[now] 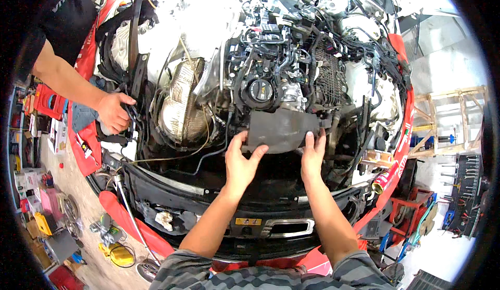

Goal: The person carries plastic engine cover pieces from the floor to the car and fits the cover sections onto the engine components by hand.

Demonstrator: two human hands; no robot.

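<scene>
With the dark grey panel (284,129) as the centre of the clock, the engine parts directly behind it are hidden, and I cannot tell whether it touches them. Glare washes out much of the bay towards 11 o'clock, the dark gap at 7 o'clock is hard to make out, and the co-worker at 10 o'clock is cut off by the rim.

The engine (276,45) rises at 12 o'clock, its round black cap (259,91) just beside the panel at 11. A silvery heat shield (182,100) sits between 9 and 10, and the co-worker's hand (113,113) is farther out at 9. A red can (383,181) lies at 4.

The left hand (242,161), at 8 o'clock, pinches the panel's lower left corner, thumb and fingers apart; the right hand (312,157), near 5, grips its right end, fingertips partly hidden
</scene>
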